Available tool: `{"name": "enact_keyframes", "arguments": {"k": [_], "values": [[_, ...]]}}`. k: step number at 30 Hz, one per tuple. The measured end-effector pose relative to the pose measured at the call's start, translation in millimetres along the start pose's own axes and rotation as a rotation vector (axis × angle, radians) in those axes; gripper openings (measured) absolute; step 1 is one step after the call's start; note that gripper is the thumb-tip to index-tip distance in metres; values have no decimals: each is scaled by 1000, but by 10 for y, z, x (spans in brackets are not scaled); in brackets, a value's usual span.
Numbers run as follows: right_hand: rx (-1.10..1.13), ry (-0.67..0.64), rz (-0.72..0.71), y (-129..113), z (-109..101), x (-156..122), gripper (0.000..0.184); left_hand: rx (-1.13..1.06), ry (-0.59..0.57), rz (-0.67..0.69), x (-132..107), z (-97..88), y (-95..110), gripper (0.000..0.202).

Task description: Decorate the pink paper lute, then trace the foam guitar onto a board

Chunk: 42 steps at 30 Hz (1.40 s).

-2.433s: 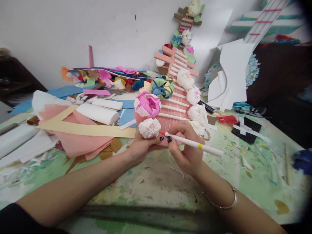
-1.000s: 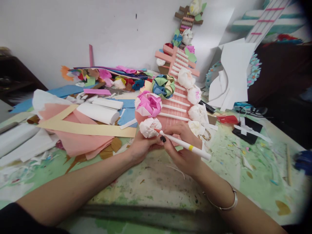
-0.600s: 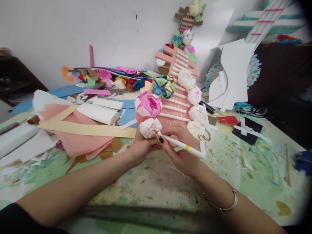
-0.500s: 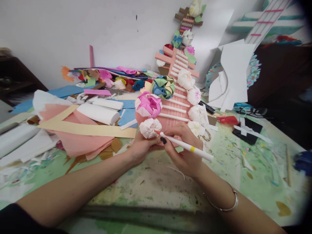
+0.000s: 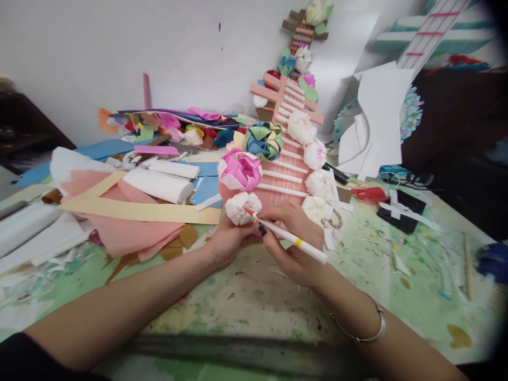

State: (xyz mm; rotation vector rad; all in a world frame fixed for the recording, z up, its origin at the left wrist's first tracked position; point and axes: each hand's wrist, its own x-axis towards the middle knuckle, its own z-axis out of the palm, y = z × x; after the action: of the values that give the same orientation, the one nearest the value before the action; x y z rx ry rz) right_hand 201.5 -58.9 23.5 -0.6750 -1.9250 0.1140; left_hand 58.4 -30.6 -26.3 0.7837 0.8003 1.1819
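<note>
The right hand (image 5: 296,246) was closed on a marker (image 5: 291,234), its tip at the white flower (image 5: 238,208) on the pink lute's (image 5: 266,200) lower left; the left hand (image 5: 229,244) was at that flower's underside, its closure unclear. Red dots (image 5: 250,201) already speckled the centre; whether any remained to add, I couldn't tell.

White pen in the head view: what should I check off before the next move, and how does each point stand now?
1. Pen in grip: ok, the right hand holds the white pen.
2. Tip bare: ok, the red tip shows uncovered.
3. Tip over the white flower: ok, it points in at the speckled centre.
4. Tip touching paper: cannot tell from this angle.
5. Left hand gripping firmly: cannot tell; it is just below the white flower, fingers partly hidden.
6. Tabletop free of scraps: not ok, paper bits lie about.
</note>
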Motion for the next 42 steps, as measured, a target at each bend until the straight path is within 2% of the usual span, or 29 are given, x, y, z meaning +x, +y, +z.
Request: {"name": "enact_keyframes", "arguments": {"k": [19,28,37,42], "values": [[-20,-37,16,18,25,-10,17,-43,-159,16,-19,13,10,22],[-58,-39,6,28,73,-19,15,-11,-93,40,-34,37,20,22],[-70,-45,25,31,87,-20,14,61,-84,139,-4,23,-5,19],[-34,-19,17,3,49,-6,16,5,-123,52,-15,8,4,20]]}}
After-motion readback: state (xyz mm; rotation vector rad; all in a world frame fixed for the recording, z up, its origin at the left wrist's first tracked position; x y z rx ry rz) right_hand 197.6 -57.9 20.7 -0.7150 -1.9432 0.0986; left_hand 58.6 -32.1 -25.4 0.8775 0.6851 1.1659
